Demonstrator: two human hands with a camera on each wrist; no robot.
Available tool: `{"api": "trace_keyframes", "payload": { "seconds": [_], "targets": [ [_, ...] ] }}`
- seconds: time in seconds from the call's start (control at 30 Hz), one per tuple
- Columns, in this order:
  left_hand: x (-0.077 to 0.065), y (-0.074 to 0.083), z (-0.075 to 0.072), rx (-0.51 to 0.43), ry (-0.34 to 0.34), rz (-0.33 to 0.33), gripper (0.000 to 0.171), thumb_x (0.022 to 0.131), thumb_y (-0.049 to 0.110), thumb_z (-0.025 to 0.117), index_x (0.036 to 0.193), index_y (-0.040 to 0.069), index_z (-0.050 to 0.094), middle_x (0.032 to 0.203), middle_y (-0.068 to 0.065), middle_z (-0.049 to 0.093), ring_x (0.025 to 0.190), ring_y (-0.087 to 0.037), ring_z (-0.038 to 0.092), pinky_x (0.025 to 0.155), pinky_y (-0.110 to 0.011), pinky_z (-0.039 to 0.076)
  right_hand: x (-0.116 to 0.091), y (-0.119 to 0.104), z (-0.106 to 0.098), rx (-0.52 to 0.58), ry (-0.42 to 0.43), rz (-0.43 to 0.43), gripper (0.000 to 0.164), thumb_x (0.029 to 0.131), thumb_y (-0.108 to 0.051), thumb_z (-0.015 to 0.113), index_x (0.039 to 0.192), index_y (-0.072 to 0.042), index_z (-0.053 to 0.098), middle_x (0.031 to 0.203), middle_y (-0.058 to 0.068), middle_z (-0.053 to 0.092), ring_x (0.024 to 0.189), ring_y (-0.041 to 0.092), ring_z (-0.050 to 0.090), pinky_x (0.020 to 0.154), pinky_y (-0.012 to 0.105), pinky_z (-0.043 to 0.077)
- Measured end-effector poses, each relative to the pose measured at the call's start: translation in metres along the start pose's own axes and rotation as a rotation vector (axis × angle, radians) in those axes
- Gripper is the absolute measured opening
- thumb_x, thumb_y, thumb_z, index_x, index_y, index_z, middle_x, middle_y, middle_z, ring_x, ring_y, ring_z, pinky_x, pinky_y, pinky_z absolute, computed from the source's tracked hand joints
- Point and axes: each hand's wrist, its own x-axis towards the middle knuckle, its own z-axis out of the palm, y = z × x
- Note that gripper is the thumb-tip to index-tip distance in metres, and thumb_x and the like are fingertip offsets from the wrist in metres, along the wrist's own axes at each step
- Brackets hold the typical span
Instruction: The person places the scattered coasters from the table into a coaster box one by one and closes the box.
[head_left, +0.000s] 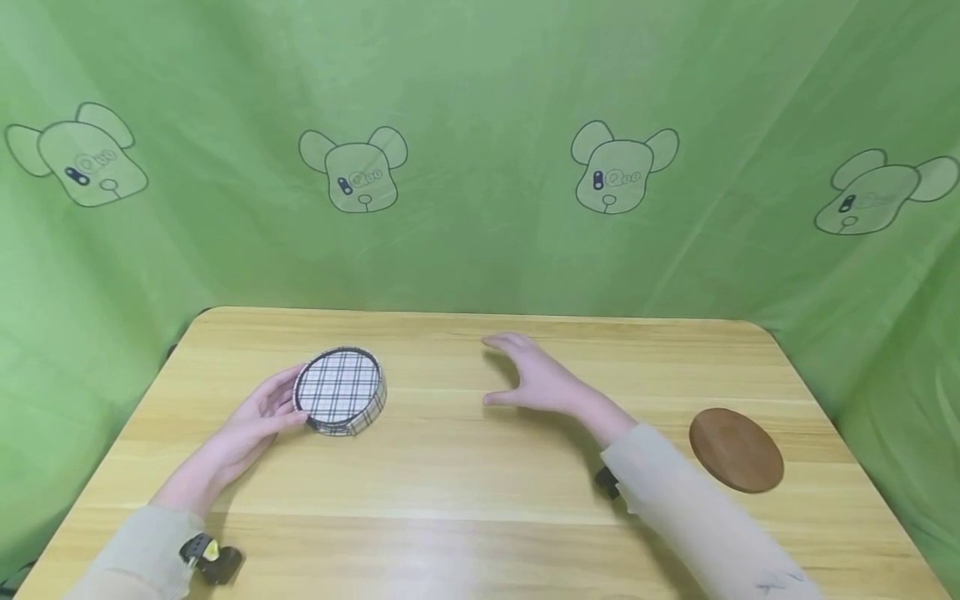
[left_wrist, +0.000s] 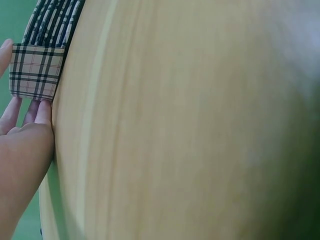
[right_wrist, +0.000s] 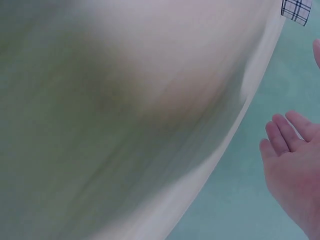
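On the left side of the table sits a round plaid coaster holder point(head_left: 339, 386) in white and black check. Its side, seen in the left wrist view, shows a plaid wall point(left_wrist: 35, 75) with several dark-edged layers, which look like stacked coasters point(left_wrist: 54, 22). My left hand point(head_left: 251, 425) grips the holder's left edge, thumb at the near side and fingers behind. Over the middle of the table my right hand point(head_left: 536, 375) is apart from everything, thumb and fingers spread and nothing between them. To the right lies a flat brown round coaster point(head_left: 737, 450), with the right forearm beside it.
The wooden table point(head_left: 420, 517) has rounded far corners. Green curtains point(head_left: 480, 250) with bear-head outlines hang behind it and at both sides. A small dark camera point(head_left: 213, 560) is strapped to the left wrist, another point(head_left: 607, 482) to the right.
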Motion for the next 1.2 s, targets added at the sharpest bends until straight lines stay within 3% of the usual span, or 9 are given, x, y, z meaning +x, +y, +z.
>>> {"api": "trace_keyframes", "payload": {
  "seconds": [0.63,1.2],
  "targets": [
    [0.0,0.001,0.001,-0.021,-0.006,0.004,0.085,0.1,-0.002,0.061,0.168,-0.001,0.01,0.172,-0.032,0.009,0.128,0.011,0.054,0.109,-0.007,0.044,-0.05,0.021,-0.028,0.015,0.108,0.025,0.093,0.084,-0.027,0.09,0.16,-0.002,0.042,0.167,0.026,0.038,0.154,0.05,0.034,0.126,0.072,0.027],
    [0.0,0.002,0.002,-0.014,0.0,0.001,0.087,0.099,-0.002,0.063,0.167,-0.002,0.009,0.172,-0.033,0.007,0.128,0.012,0.054,0.108,-0.006,0.044,-0.112,0.048,-0.055,0.009,0.207,0.095,0.093,0.085,-0.025,0.09,0.16,-0.001,0.041,0.164,0.03,0.038,0.15,0.055,0.035,0.12,0.079,0.029]
  ]
}}
